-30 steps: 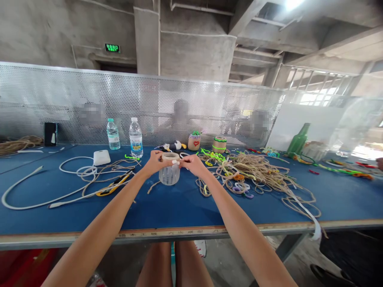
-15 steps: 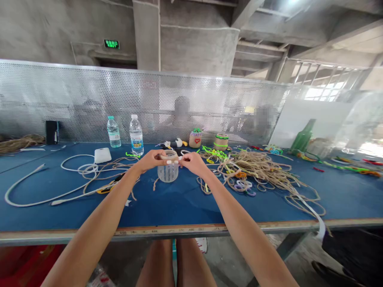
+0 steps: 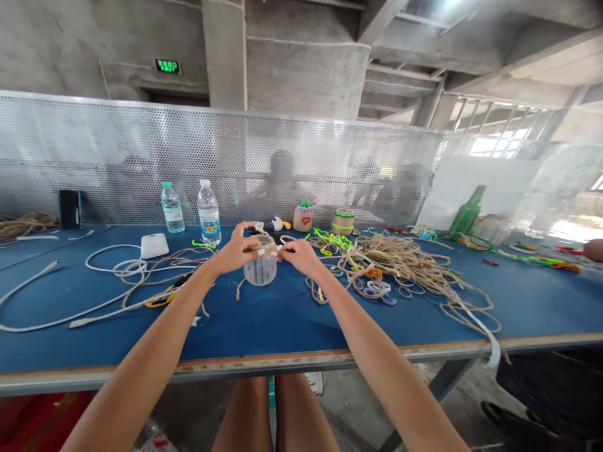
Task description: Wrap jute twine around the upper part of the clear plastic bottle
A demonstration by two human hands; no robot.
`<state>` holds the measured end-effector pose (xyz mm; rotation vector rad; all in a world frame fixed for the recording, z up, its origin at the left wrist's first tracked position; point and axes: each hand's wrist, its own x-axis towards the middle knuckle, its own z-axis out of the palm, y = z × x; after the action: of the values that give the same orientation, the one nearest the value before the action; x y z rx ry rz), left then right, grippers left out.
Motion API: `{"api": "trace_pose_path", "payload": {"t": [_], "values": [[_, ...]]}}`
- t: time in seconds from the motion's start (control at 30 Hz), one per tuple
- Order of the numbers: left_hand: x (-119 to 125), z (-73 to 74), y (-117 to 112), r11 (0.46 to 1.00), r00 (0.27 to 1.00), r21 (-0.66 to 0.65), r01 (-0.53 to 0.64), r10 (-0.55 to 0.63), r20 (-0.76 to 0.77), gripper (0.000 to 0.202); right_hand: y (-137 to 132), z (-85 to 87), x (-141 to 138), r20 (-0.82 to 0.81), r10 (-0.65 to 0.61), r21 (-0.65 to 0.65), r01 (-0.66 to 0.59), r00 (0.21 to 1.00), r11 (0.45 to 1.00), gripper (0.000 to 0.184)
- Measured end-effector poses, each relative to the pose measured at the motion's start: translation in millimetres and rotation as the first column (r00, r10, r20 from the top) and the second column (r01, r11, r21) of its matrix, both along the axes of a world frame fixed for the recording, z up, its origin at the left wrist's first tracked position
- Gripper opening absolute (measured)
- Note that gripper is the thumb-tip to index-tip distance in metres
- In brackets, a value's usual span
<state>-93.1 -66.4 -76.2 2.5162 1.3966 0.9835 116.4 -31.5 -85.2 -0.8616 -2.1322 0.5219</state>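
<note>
A clear ribbed plastic cup (image 3: 260, 272) stands on the blue table top (image 3: 94, 342), with a band of jute twine (image 3: 264, 246) around its rim. My left hand (image 3: 234, 250) is at the cup's left side, thumb on the rim and fingers lifted and spread. My right hand (image 3: 298, 255) comes in from the right, its fingertips pinched at the rim on the twine. A loose end of twine (image 3: 240, 289) trails down on the table to the left of the cup. The far side of the rim is partly hidden by my fingers.
A heap of jute rope (image 3: 396, 267) and colored pipe cleaners (image 3: 332, 242) lies to the right. White cord (image 3: 113, 267), a yellow utility knife (image 3: 162, 299) and a white box lie to the left. Water bottles and twine-wrapped jars stand behind. A co-worker's hand (image 3: 594, 250) shows at the right edge.
My left fingers have lifted off the rim and spread upward, while the thumb stays at the cup. The whole view has shifted slightly as my head turned.
</note>
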Motion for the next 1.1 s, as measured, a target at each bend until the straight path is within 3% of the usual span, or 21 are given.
{"api": "trace_pose_path", "payload": {"t": [0.1,0.23,0.33,0.5,0.7,0.9,1.1], "values": [[-1,2.0,1,0.997,0.996,-0.02,0.08,-0.079,0.029,0.02,-3,6.5,6,0.004,0.029,0.017,-0.029,1.0,0.999,0.024],[-3,7.7,-4,0.969,0.981,-0.154,0.192,-0.191,0.019,0.023,-7,13.9,13,0.03,0.12,-0.034,-0.119,0.992,0.992,0.03],[2,9.3,-8,0.959,0.969,-0.142,0.245,-0.247,-0.001,0.025,-10,15.2,14,0.046,0.14,-0.049,-0.138,0.989,0.989,0.031],[19,3.2,-8,0.981,0.979,-0.043,0.19,-0.186,0.085,0.034,-11,15.1,14,0.042,0.139,-0.02,-0.138,0.989,0.99,0.027],[17,5.0,-8,0.981,0.981,-0.063,0.184,-0.188,-0.052,0.028,-16,21.7,21,0.165,0.192,-0.086,-0.18,0.967,0.98,0.026],[11,10.2,-9,0.971,0.967,-0.073,0.229,-0.235,-0.093,0.021,-17,23.0,27,0.196,0.187,-0.081,-0.174,0.963,0.981,0.027],[16,3.9,-8,0.975,0.976,-0.051,0.217,-0.216,0.025,0.027,-14,18.1,27,0.178,0.129,-0.06,-0.12,0.976,0.991,0.022]]}}
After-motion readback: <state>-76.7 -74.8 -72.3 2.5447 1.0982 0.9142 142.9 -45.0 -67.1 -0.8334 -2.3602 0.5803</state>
